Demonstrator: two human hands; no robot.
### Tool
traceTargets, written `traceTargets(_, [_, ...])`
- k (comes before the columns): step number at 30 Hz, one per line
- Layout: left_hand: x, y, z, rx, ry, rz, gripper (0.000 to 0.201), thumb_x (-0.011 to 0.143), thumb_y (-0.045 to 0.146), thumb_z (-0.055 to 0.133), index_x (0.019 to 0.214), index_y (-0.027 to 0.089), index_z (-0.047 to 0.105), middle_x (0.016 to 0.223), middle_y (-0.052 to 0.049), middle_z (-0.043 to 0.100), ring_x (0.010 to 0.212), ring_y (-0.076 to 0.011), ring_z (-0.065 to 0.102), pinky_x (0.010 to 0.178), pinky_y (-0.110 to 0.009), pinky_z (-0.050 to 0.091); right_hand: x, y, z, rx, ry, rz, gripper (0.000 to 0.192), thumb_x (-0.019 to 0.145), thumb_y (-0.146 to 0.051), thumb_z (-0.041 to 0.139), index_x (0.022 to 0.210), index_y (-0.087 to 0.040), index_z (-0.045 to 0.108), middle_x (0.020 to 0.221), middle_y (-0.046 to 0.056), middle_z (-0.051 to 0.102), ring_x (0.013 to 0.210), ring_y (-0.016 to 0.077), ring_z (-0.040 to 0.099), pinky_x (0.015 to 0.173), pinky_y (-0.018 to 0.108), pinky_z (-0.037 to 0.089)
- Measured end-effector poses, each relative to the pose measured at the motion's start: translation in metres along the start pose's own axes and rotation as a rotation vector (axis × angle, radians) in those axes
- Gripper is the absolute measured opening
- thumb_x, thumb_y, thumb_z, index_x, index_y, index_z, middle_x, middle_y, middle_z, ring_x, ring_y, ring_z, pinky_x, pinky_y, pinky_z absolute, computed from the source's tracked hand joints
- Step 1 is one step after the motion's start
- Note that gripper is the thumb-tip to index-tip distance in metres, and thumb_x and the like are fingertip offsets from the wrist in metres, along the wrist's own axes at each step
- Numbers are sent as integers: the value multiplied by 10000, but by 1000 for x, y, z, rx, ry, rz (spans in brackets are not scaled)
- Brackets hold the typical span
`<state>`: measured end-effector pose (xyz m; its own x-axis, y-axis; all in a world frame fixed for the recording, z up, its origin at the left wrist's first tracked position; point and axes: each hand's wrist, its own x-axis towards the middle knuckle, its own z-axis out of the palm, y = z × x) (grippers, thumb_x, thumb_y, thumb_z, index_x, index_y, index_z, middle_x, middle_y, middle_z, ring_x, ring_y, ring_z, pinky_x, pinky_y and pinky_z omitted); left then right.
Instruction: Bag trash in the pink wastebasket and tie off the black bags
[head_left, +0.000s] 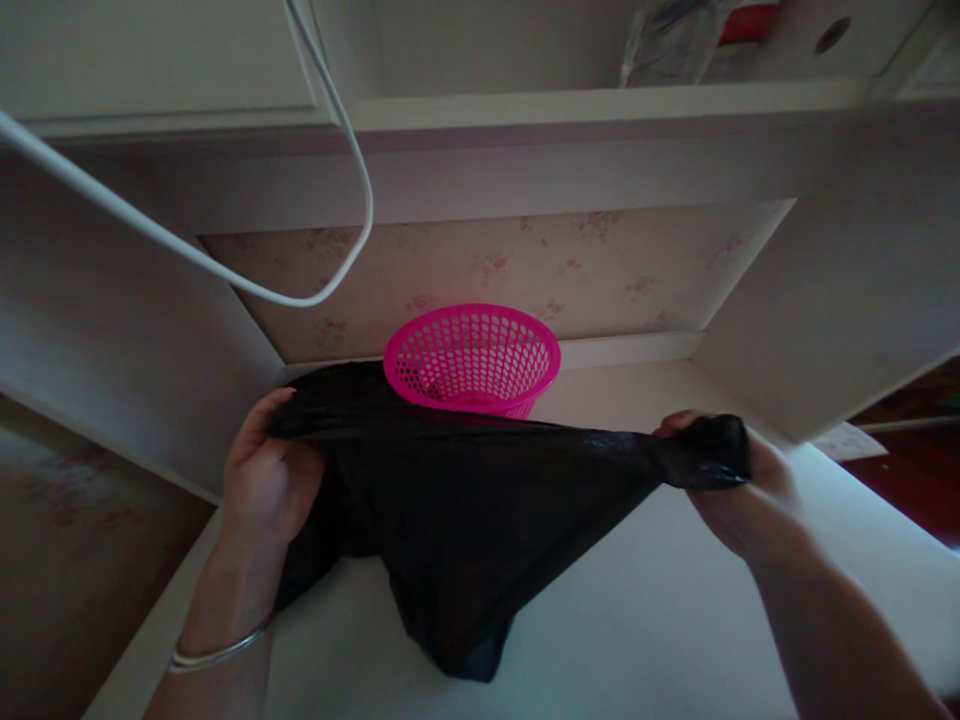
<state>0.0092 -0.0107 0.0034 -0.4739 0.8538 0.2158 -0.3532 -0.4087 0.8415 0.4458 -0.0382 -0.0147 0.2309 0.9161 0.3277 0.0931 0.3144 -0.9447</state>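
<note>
Both hands are holding a black plastic bag [457,520] stretched out between them above a white floor surface [675,620]. The left hand [266,480] is gripping the bag's left edge, fingers curled over the top of the film and thumb pressing from the near side; a thin silver bangle [217,655] is sitting on that wrist. The right hand [739,490] is clenching the bag's right end, which is bunching into a tight wad inside the closed fingers. The bag's upper edge is running taut from hand to hand, while its body is sagging down and forward in a loose fold. Just behind the bag, a pink perforated basket [472,358] is standing upright in a white recess backed by floral wallpaper [600,270]; its lower front is hidden by the bag. A white cable [360,180] is looping down at upper left.
</note>
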Motion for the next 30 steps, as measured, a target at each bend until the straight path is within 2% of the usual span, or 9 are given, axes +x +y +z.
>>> traceTargets(3, [2, 1, -8, -13, -9, -5, 402, 606, 11, 714, 848, 320, 803, 866, 78, 815, 842, -132, 722, 816, -238, 608, 8, -17, 4, 295, 59, 5, 367, 532, -301, 1014, 795, -310, 759, 809, -30, 696, 738, 133, 674, 673, 220, 589])
traceTargets(5, [3, 1, -15, -23, -20, 8, 306, 621, 40, 743, 764, 307, 781, 844, 73, 815, 848, -140, 728, 828, -257, 611, 14, -26, 3, 387, 107, -40, 344, 563, -268, 1013, 785, -304, 752, 810, -55, 684, 736, 100, 667, 674, 179, 588])
traceTargets(9, [-5, 5, -22, -47, -60, 22, 180, 707, 150, 777, 817, 291, 794, 908, 52, 823, 940, -155, 727, 902, -273, 601, 15, -24, -2, 470, 97, -116, 278, 718, -401, 938, 951, -374, 789, 1002, -44, 749, 927, 172, 707, 813, 281, 638])
traceTargets(12, [-19, 10, -20, -90, -114, -4, 260, 851, 326, 736, 1104, 344, 794, 1120, 16, 814, 1159, -217, 687, 975, -355, 593, 4, -2, -2, 514, -28, -97, 676, 659, -624, 917, 1281, -455, 713, 1319, -57, 734, 1269, 269, 655, 1024, 394, 606])
traceTargets(15, [-29, 6, -17, -41, -142, 3, 476, 774, 428, 854, 1235, 366, 755, 1232, 5, 777, 1244, -244, 638, 992, -357, 583, -9, 26, 8, 459, -213, 65, 919, 598, -751, 892, 1427, -471, 612, 1487, -18, 657, 1393, 344, 591, 1100, 517, 557])
traceTargets(17, [-28, -1, -15, 72, -74, 45, 562, 648, 328, 971, 1174, 347, 775, 1143, 21, 785, 1119, -197, 671, 940, -280, 578, -14, 38, 20, 379, -264, 212, 757, 653, -715, 886, 1311, -380, 716, 1401, 46, 720, 1342, 368, 636, 1125, 562, 531])
traceTargets(21, [-22, -8, -13, 182, 79, 103, 375, 612, 260, 1008, 917, 246, 791, 842, 52, 757, 823, -115, 664, 776, -197, 555, -10, 36, 39, 315, -135, 364, 409, 725, -549, 920, 1002, -268, 812, 1100, 66, 830, 1138, 346, 751, 1145, 570, 524])
traceTargets(25, [-20, 5, -9, 65, 43, 83, 365, 625, 366, 1010, 853, 230, 760, 815, 58, 772, 803, -131, 680, 801, -255, 581, -3, 26, 32, 388, -57, 301, 293, 700, -418, 955, 918, -282, 815, 999, 24, 841, 917, 284, 803, 940, 469, 666])
traceTargets(30, [-17, 20, -9, -43, 0, 37, 338, 684, 421, 976, 855, 225, 760, 845, 44, 799, 876, -157, 700, 880, -295, 569, 0, 25, 11, 485, -65, 187, 396, 634, -422, 978, 988, -349, 816, 938, -26, 835, 805, 227, 797, 721, 332, 687])
